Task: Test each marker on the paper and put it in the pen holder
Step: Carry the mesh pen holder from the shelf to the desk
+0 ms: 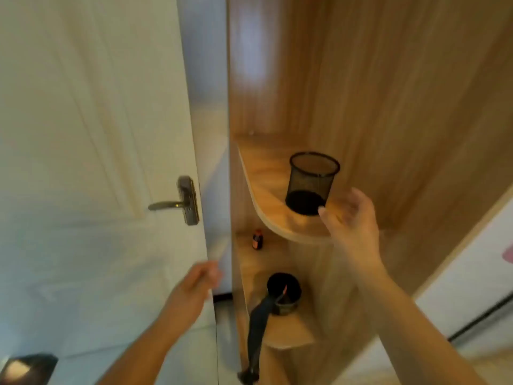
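A black mesh pen holder (pixel 313 182) stands upright on a rounded wooden shelf (pixel 266 190); nothing shows inside it. My right hand (pixel 351 218) is raised just right of and below the holder, fingers spread and relaxed, thumb tip close to the holder's base, holding nothing. My left hand (pixel 195 284) hangs lower, in front of the white door's edge, blurred, its fingers loosely curled with nothing visible in them. No marker and no paper are in view.
A white door (pixel 97 162) with a metal handle (pixel 177 202) fills the left. On lower shelves sit a small dark bottle (pixel 257 239) and a round black container (pixel 284 293) with a dark strap (pixel 256 329) hanging from it. Wooden panels rise on the right.
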Available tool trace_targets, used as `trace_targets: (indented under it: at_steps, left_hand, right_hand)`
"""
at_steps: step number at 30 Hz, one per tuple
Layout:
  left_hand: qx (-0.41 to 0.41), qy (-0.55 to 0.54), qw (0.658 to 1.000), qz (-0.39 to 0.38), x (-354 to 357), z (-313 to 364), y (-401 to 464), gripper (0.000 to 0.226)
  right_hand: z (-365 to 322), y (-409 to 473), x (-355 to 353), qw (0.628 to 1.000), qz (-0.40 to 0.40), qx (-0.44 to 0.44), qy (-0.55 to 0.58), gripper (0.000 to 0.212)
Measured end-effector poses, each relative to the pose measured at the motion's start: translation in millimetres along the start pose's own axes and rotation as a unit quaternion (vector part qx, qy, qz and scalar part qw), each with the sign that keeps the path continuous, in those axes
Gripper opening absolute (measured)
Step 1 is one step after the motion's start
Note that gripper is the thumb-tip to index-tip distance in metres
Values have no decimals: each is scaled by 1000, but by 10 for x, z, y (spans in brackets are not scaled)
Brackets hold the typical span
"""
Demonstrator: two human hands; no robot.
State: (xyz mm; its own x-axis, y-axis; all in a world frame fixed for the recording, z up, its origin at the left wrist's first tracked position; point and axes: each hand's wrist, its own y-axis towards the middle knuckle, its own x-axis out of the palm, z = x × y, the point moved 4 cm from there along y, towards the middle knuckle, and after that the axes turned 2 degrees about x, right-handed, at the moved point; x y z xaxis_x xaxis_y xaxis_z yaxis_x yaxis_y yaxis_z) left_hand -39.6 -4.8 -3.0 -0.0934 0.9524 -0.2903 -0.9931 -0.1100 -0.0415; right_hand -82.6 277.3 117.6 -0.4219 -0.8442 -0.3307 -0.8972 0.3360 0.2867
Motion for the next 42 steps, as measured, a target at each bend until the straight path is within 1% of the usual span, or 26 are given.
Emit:
trace_targets:
  at_steps: [2, 4, 5, 8, 11, 13, 18, 21, 25, 28, 31, 33, 36, 38, 40, 42]
  left_hand:
    - [60, -8, 998, -17, 47, 361, 135, 20]
    - [98, -26, 995, -19, 54, 677, 217, 23]
    - [116, -31, 993, -12, 71, 793, 215, 26]
    - [147, -15, 989, 10, 99, 920, 224, 37]
    - [145, -7, 989, 14, 110, 960, 243, 35]
    - [142, 8, 990, 17, 107, 918, 256, 35]
    - [137, 14, 990, 25, 50, 887, 247, 35]
    - [145, 17, 989, 29, 10, 923, 223, 34]
    - [151, 15, 988, 27, -59, 903, 141, 33]
    - [140, 19, 989, 29, -119, 739, -13, 33]
    - [106, 23, 994, 32, -199, 456, -190, 34]
    - [85, 29, 996, 27, -257, 249, -337, 36]
    - [61, 32, 998, -1, -326, -39, -608, 39]
    - [33, 22, 999, -10, -393, -251, -817, 39]
    - [6, 19, 1000, -6, -481, -475, -1031, 47]
    - [-25, 26, 999, 8, -571, -740, -1266, 52]
  right_hand:
    - [0, 198, 144, 999, -36, 30, -27, 90]
    - [-26, 373, 264, 997, -54, 54, -32, 100]
    - [-8, 419, 327, 996, -59, 56, -24, 102]
    - [21, 492, 437, 998, -56, 35, -4, 99]
    - [9, 593, 510, 998, -44, 27, 26, 97]
    - [15, 617, 546, 999, -40, 27, 25, 97]
    - [-10, 553, 557, 999, -26, 22, 27, 84]
    - [-133, 388, 539, 997, -43, 7, 60, 76]
    - [-317, -61, 548, 990, -90, -28, 109, 71]
    - [-341, -501, 544, 984, -106, -30, 140, 67]
    - [-188, -888, 586, 983, -125, -17, 136, 70]
    - [11, -1124, 647, 983, -139, 12, 116, 72]
    - [336, -1423, 781, 982, -163, 58, 76, 75]
    - [553, -1633, 908, 976, -190, 86, 69, 73]
    - [763, -1833, 1038, 968, -217, 106, 67, 68]
    - [1007, -2055, 1198, 957, -255, 128, 61, 69]
